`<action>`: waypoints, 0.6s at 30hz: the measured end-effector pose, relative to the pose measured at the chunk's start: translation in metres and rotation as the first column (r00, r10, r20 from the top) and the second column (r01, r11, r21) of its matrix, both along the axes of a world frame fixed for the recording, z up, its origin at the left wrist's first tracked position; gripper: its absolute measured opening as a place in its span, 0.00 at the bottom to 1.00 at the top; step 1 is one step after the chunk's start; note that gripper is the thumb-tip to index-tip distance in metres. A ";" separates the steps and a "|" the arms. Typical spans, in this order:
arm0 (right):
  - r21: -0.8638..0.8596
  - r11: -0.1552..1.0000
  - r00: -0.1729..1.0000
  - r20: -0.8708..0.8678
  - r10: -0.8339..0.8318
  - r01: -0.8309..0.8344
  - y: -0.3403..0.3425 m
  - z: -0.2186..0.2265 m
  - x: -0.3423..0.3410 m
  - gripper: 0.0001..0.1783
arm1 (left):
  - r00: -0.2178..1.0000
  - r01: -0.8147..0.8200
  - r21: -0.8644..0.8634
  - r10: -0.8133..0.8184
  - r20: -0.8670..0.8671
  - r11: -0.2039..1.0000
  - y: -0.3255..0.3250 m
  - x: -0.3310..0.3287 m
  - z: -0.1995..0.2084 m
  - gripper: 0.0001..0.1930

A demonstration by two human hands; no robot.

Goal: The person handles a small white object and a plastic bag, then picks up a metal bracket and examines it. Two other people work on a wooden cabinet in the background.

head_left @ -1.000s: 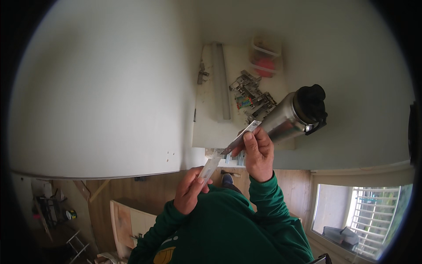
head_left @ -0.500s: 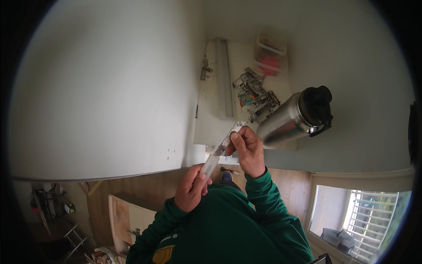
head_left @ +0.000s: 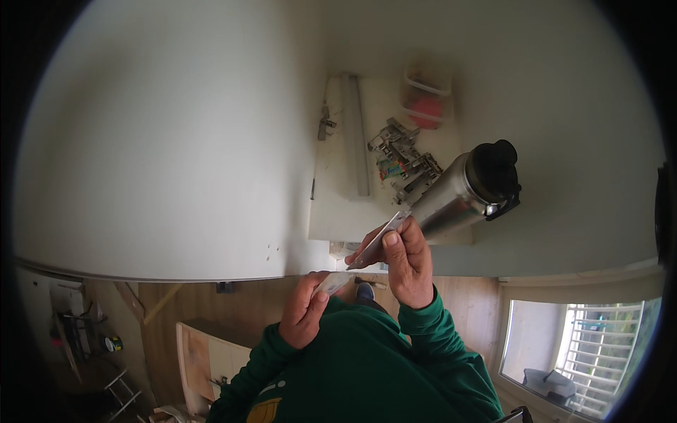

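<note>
My right hand point(head_left: 409, 264) pinches a narrow, flat, greyish strip point(head_left: 377, 243) between thumb and fingers, held at a slant. My left hand point(head_left: 302, 316) grips a short, clear plastic piece point(head_left: 333, 283), pale and see-through. The lower tip of the strip lies close to the plastic piece; whether they touch I cannot tell. Just beyond my right hand stands a steel bottle point(head_left: 446, 203) with a black lid. Farther off, metal cabinet hinges point(head_left: 402, 141) are heaped on a pale board point(head_left: 326, 215), with a small colourful packet point(head_left: 390, 169) among them.
A long grey strip point(head_left: 357, 141) lies on the board, with a small metal fitting point(head_left: 326, 127) left of it. At the back sits a clear plastic tub point(head_left: 428, 88) with something red. A large white panel point(head_left: 162, 155) fills the left; a window point(head_left: 599, 345) is lower right.
My hands have drawn apart, and the strip now shows apart from most of the clear plastic piece. The right hand has tilted the strip flatter. The view has shifted slightly.
</note>
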State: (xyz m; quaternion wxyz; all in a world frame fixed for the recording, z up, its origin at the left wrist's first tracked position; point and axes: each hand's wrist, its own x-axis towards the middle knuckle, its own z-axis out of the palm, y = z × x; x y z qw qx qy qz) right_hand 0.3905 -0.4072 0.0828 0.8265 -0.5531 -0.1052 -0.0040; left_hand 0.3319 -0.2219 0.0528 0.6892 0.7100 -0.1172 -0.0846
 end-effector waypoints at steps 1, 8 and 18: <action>0.015 1.000 1.000 0.005 0.013 -0.013 0.000 0.003 -0.003 0.11 | 0.999 -0.006 0.028 0.005 0.043 1.000 0.000 0.000 0.000 0.14; 0.011 0.999 0.994 0.097 0.045 -0.046 -0.003 0.014 -0.011 0.11 | 0.997 0.004 0.028 -0.006 0.083 1.000 -0.002 0.002 -0.002 0.14; -0.087 0.993 0.961 0.260 0.098 -0.078 -0.010 0.007 -0.007 0.12 | 0.983 -0.030 0.068 0.017 0.185 0.997 -0.005 0.008 -0.009 0.13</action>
